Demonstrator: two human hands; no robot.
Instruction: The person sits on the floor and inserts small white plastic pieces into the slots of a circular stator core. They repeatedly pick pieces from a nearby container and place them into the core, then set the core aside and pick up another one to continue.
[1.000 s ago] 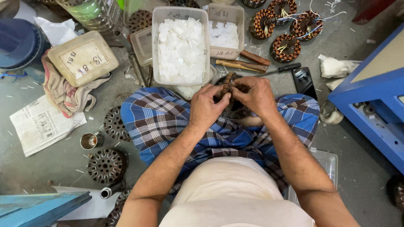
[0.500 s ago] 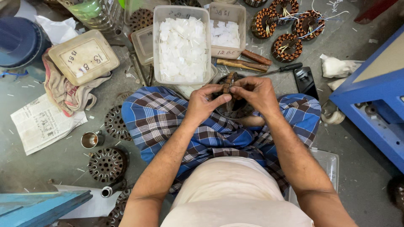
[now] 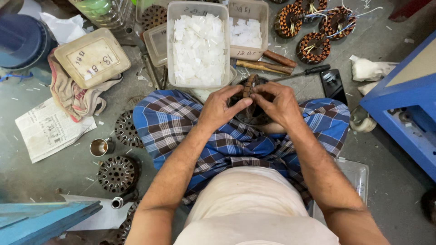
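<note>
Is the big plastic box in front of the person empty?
No, the clear plastic box is filled almost to its rim with small white pieces, just beyond the two hands.

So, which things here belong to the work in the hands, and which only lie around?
In use:
- left hand and right hand, both gripping the round slotted metal core
- tub of white slips, closest in front

Lying about:
- wound copper coils
- screwdriver
- black phone
- newspaper
- rag
</note>
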